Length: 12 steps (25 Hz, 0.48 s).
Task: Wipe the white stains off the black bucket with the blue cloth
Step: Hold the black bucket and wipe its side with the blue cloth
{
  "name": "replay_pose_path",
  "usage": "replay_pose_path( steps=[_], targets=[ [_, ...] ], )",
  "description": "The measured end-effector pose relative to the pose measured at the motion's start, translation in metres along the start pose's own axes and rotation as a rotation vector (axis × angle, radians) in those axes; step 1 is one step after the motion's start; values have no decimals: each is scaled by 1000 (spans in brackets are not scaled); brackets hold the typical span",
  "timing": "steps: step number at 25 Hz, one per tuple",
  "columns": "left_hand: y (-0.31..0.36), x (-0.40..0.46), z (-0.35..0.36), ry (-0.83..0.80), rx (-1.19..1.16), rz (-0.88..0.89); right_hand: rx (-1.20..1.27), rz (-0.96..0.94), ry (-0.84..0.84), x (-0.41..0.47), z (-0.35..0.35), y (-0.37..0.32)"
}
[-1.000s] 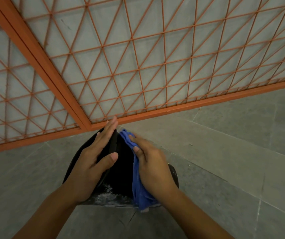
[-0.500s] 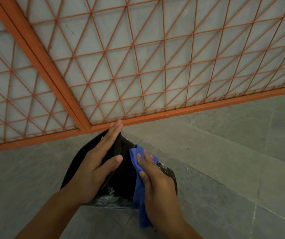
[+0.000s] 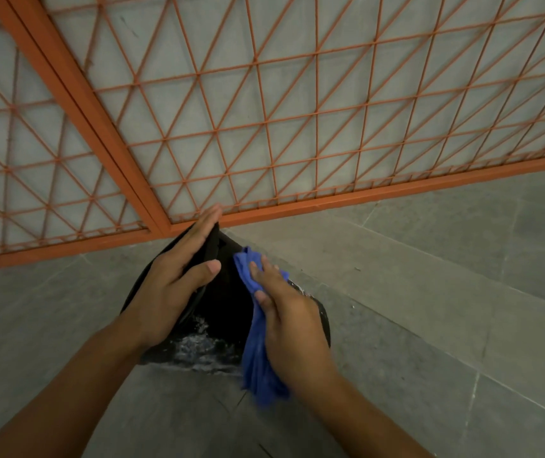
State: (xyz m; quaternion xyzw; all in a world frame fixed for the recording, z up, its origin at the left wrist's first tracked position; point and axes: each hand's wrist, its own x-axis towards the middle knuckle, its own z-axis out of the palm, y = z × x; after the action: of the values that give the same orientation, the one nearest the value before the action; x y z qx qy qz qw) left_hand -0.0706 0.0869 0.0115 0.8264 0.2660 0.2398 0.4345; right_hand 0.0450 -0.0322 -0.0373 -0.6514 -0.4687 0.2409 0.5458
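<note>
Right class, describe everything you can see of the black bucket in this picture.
The black bucket sits on the grey floor close to an orange grille. It looks like smooth dark plastic, and white stains speckle its lower part nearest the camera. The left hand rests flat on it, fingers straight. The right hand presses a blue cloth against its right side. Its shape is largely hidden.

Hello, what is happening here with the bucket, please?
A person is cleaning a black bucket that lies on a grey floor. The left hand rests flat on it to steady it, while the right hand presses a blue cloth against its side. White stains remain near its lower edge.
</note>
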Motion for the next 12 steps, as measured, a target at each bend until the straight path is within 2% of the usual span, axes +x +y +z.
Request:
replay_pose_path(
  steps=[3,8,12],
  targets=[
    [0,-2,-2,8,-26,-10,-75,92,109,7,-8,19],
    [-1,-4,-4,-9,-4,33,7,48,47,-9,1,12],
    [0,-6,-2,1,-54,13,-106,159,117,3,-17,32]
  ],
)
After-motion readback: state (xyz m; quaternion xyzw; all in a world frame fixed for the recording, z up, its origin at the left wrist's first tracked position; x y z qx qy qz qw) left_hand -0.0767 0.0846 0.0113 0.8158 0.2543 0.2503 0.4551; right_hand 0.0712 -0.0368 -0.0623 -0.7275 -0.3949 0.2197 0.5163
